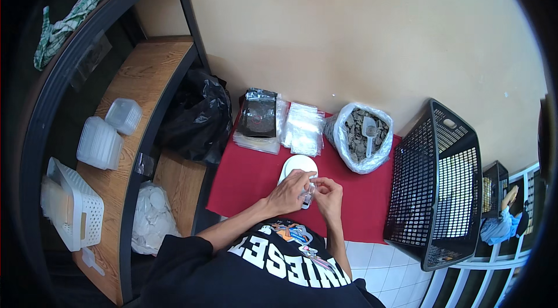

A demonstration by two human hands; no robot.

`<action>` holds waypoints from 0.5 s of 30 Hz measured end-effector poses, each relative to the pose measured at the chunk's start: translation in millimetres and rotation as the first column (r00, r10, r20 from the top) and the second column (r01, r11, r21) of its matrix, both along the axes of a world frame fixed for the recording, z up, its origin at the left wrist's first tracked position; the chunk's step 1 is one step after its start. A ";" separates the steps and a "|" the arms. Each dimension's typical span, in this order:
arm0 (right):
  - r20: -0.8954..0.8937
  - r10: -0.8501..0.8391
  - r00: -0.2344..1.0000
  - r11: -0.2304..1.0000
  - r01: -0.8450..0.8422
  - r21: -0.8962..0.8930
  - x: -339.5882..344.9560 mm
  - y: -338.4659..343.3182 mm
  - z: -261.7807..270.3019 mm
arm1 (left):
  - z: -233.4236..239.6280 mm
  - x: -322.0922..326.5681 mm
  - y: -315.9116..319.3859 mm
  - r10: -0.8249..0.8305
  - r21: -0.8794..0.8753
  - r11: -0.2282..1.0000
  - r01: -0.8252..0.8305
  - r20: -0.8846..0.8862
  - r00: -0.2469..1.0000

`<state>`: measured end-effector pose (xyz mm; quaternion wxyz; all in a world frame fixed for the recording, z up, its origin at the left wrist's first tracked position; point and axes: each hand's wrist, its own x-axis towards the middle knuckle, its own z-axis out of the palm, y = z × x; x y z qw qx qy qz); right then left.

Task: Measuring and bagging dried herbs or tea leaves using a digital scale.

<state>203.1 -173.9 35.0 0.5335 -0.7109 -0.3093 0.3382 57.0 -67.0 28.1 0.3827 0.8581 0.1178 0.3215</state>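
My left hand (287, 192) and my right hand (328, 197) meet over a white kitchen scale (300, 164), their fingertips pinching a small clear plastic bag (307, 194) between them. What the bag holds is too small to tell. Behind the scale lie stacked clear plastic bags (303, 129) and a black zip pouch (258, 116) on more clear bags. At the back right of the red cloth (362, 207) stands an open plastic sack (333, 129) of dark, coiled pieces, with a clear scoop (369, 133) resting on them.
A tall black perforated crate (412, 194) stands at the right. On the left, a wooden shelf (130, 72) holds clear containers (99, 142) and a white basket (89, 216). A black bag (196, 116) sits beside it. Another person (501, 225) is at the far right.
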 end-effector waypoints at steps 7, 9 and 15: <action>-0.053 0.218 0.975 0.973 -0.213 0.084 0.3 2.0 10.0 | 21.9 -0.1 1.2 -0.029 -0.257 0.967 -0.008 -0.138 0.990; -0.044 0.260 0.965 0.965 -0.258 0.053 0.1 3.4 12.8 | 20.2 0.7 3.0 0.063 -0.080 0.994 -0.078 -0.174 0.983; -0.019 0.436 0.900 0.874 -0.429 -0.228 6.5 7.0 1.7 | 29.6 7.3 2.5 0.119 0.261 0.962 -0.080 -0.135 0.984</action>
